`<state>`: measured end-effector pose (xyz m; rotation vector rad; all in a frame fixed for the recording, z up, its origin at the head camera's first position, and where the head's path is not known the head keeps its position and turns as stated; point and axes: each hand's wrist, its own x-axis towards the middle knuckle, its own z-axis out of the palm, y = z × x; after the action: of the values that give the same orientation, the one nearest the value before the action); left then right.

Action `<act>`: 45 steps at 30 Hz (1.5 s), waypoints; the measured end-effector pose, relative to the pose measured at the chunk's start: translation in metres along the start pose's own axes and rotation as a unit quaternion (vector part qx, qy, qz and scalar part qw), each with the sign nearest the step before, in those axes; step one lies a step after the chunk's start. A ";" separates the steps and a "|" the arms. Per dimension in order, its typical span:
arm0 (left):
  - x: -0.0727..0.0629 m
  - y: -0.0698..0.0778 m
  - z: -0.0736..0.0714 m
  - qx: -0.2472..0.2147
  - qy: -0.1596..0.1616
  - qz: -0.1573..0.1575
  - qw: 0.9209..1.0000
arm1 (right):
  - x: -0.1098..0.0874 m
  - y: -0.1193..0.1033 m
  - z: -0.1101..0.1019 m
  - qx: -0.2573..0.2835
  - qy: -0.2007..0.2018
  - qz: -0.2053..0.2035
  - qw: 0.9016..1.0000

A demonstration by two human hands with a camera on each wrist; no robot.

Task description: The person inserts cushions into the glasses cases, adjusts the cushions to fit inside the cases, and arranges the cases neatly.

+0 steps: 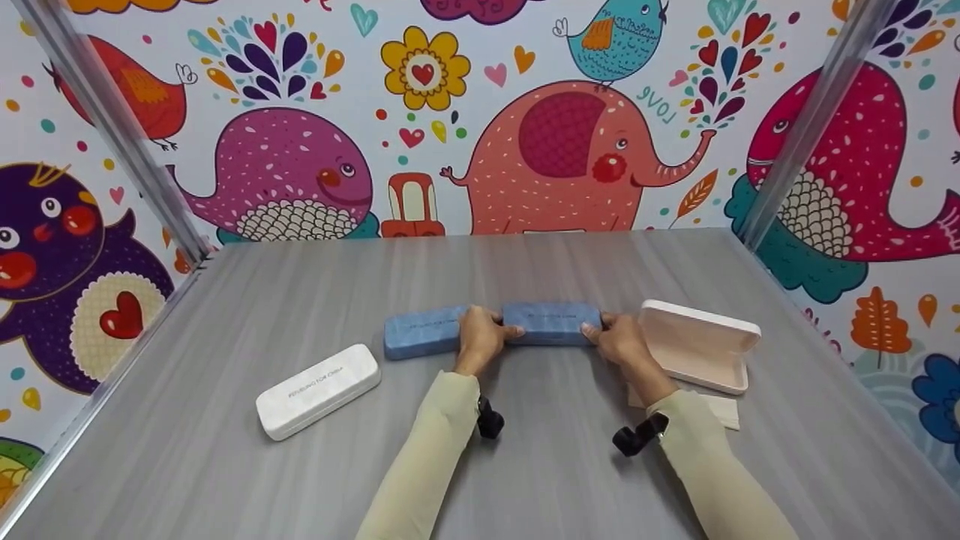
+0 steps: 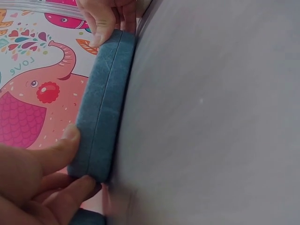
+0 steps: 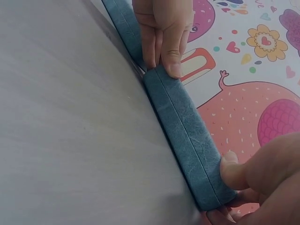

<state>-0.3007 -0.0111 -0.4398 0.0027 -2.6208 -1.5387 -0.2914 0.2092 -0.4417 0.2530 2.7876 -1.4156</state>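
Observation:
Both hands grip one closed blue glasses case by its two short ends. My left hand has its thumb on the lid and fingers at the left end; the left wrist view shows the same thumb pressing the case. At the other end my right hand pinches likewise, thumb on top, as the right wrist view shows on the case. A second closed blue glasses case lies just left, partly hidden behind my left hand.
A closed white glasses case lies at the left, set at a slant. To the right, an open white glasses case shows its pale inside. A folded pale cloth lies in front of it, partly behind the right wrist. A printed wall borders the grey table.

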 end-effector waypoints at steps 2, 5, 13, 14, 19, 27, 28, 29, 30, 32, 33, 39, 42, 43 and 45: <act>0.001 0.000 0.000 0.001 0.003 -0.002 1.000 | -0.001 -0.001 -0.001 -0.002 -0.003 0.005 1.000; 0.001 0.001 0.001 -0.001 0.005 -0.003 1.000 | -0.002 -0.003 -0.002 -0.007 -0.009 0.008 1.000; -0.001 -0.001 0.004 -0.021 -0.012 -0.001 1.000 | -0.003 -0.007 -0.004 -0.028 -0.017 0.014 0.999; -0.002 -0.001 0.004 -0.023 -0.013 0.001 1.000 | -0.003 -0.007 -0.004 -0.026 -0.017 0.015 0.999; -0.005 0.000 0.004 -0.025 -0.017 0.005 1.000 | -0.003 -0.006 -0.004 0.010 -0.025 0.021 0.999; -0.008 0.003 0.000 -0.032 -0.016 -0.009 0.999 | -0.008 -0.007 -0.006 0.067 -0.033 0.030 0.997; -0.009 0.004 -0.001 -0.033 -0.018 -0.007 0.999 | -0.009 -0.007 -0.007 0.071 -0.034 0.032 0.996; -0.009 0.004 -0.002 -0.034 -0.018 -0.002 0.999 | -0.010 -0.008 -0.008 0.075 -0.037 0.033 0.996; -0.011 0.005 -0.003 -0.033 -0.019 0.000 0.999 | -0.011 -0.009 -0.008 0.079 -0.038 0.034 0.996; -0.013 0.006 -0.004 -0.024 -0.014 0.009 1.000 | -0.014 -0.011 -0.010 0.086 -0.043 0.036 0.995; -0.015 0.007 -0.004 -0.017 -0.008 0.013 1.000 | -0.015 -0.011 -0.011 0.088 -0.045 0.036 0.994; -0.025 0.009 -0.005 -0.004 0.012 0.014 1.000 | -0.024 -0.012 -0.019 0.071 -0.044 0.016 0.996; -0.032 0.009 -0.005 -0.007 0.010 0.016 1.000 | -0.030 -0.010 -0.022 0.069 -0.035 0.003 0.997; -0.034 0.009 -0.006 -0.007 0.008 0.019 1.000 | -0.032 -0.010 -0.023 0.070 -0.032 -0.001 0.997; -0.038 0.009 -0.006 -0.002 0.008 0.030 1.000 | -0.035 -0.009 -0.026 0.071 -0.024 -0.007 0.997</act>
<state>-0.2618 -0.0100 -0.4323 -0.0642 -2.5816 -1.5182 -0.2560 0.2195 -0.4166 0.1971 2.6586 -1.6034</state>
